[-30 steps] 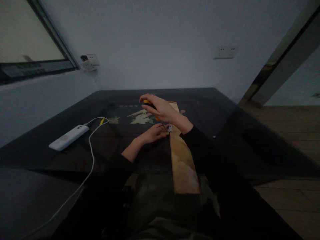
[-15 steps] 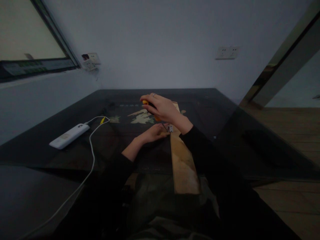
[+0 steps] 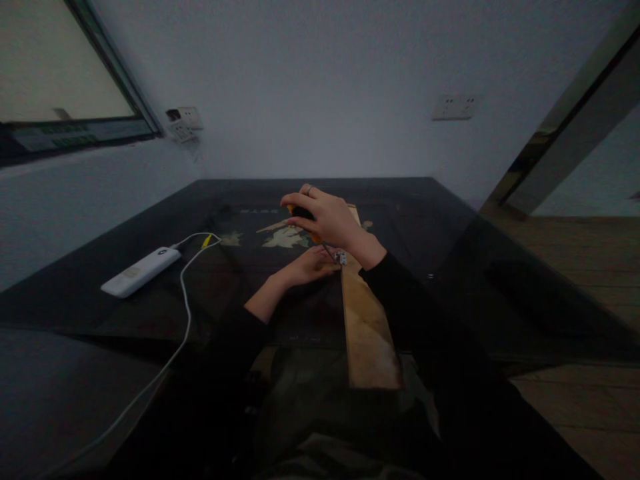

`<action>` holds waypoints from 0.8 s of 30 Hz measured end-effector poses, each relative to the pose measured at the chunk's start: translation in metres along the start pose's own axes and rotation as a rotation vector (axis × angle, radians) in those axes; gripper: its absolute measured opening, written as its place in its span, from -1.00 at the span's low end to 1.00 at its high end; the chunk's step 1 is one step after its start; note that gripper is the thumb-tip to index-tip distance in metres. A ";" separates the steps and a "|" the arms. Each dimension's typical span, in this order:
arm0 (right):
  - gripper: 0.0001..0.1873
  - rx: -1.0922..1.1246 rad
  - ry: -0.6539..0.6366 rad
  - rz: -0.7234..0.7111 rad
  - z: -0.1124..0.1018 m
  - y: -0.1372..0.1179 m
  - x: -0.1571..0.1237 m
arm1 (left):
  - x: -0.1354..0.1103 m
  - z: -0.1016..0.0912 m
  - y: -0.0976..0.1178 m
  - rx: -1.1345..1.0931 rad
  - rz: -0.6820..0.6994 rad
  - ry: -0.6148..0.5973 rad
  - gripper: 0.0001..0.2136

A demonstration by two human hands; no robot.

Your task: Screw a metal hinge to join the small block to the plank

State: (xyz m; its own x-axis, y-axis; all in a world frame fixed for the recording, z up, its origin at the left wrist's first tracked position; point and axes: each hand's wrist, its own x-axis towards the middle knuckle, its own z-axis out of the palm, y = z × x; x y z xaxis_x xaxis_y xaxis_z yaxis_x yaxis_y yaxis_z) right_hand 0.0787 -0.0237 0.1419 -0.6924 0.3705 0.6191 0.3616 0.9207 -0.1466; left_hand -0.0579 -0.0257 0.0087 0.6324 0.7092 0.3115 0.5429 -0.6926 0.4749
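My right hand (image 3: pixel 327 220) is wrapped round the orange and black handle of a screwdriver (image 3: pixel 303 215), raised over a long wooden board (image 3: pixel 367 327) that lies on the dark glass table (image 3: pixel 450 267). The screwdriver's thin shaft slants down to a small metal hinge (image 3: pixel 341 257) at the board's left edge. My left hand (image 3: pixel 307 265) rests low on the table beside the hinge, fingers pinched against it and the board's edge.
A white power bank (image 3: pixel 139 271) lies at the left of the table, with a white cable (image 3: pixel 183 293) running back toward me. Wall sockets (image 3: pixel 455 107) sit on the far wall, more sockets (image 3: pixel 181 121) by the window. Wooden floor shows at the right.
My right hand has shifted slightly on the screwdriver handle, fingers turning a little. The left hand and the board stay put.
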 end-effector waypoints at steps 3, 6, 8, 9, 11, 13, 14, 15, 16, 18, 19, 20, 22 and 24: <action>-0.63 0.069 -0.030 -0.046 0.002 0.003 0.002 | 0.001 0.000 0.000 -0.004 -0.008 -0.031 -0.69; -0.62 0.160 -0.069 -0.107 0.002 0.005 0.004 | 0.001 0.000 -0.002 -0.016 0.006 -0.033 -0.69; -0.64 0.188 -0.080 -0.117 0.000 0.004 0.003 | 0.000 0.001 -0.005 -0.016 0.012 -0.023 -0.68; -0.65 0.194 -0.076 -0.110 0.000 0.004 0.003 | -0.001 0.001 -0.006 -0.012 0.014 -0.021 -0.68; -0.69 0.190 -0.055 -0.083 -0.001 0.002 0.001 | -0.001 0.002 -0.008 0.002 0.023 -0.032 -0.67; -0.70 0.166 -0.025 -0.051 0.000 0.000 0.001 | 0.001 0.002 -0.009 0.013 0.036 -0.041 -0.68; -0.70 0.151 -0.012 -0.038 0.000 -0.001 0.000 | 0.001 0.002 -0.009 0.017 0.043 -0.044 -0.69; -0.69 0.140 -0.005 -0.027 0.000 -0.001 0.000 | 0.002 0.002 -0.008 0.018 0.047 -0.046 -0.69; -0.68 0.138 -0.005 -0.022 0.000 -0.001 0.001 | 0.002 0.002 -0.008 0.019 0.048 -0.048 -0.70; -0.66 0.167 -0.025 -0.034 0.000 -0.001 0.001 | 0.002 0.001 -0.006 0.027 0.044 -0.045 -0.70; -0.66 0.194 -0.044 -0.053 -0.001 -0.001 0.002 | 0.001 0.001 -0.005 0.034 0.036 -0.036 -0.71; -0.65 0.223 -0.065 -0.078 -0.002 0.000 0.002 | -0.001 0.001 -0.005 0.042 0.026 -0.025 -0.71; -0.64 0.266 -0.096 -0.123 -0.004 0.000 0.002 | -0.006 0.001 -0.004 0.059 0.012 0.002 -0.71; -0.65 0.270 -0.101 -0.132 -0.004 0.001 0.002 | -0.014 0.002 -0.005 0.072 -0.005 0.040 -0.68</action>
State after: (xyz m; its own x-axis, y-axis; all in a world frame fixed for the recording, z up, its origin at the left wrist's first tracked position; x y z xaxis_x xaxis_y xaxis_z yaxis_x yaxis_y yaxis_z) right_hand 0.0804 -0.0229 0.1463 -0.7858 0.2433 0.5686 0.0949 0.9559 -0.2780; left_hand -0.0678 -0.0325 0.0005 0.6077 0.7163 0.3429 0.5850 -0.6958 0.4168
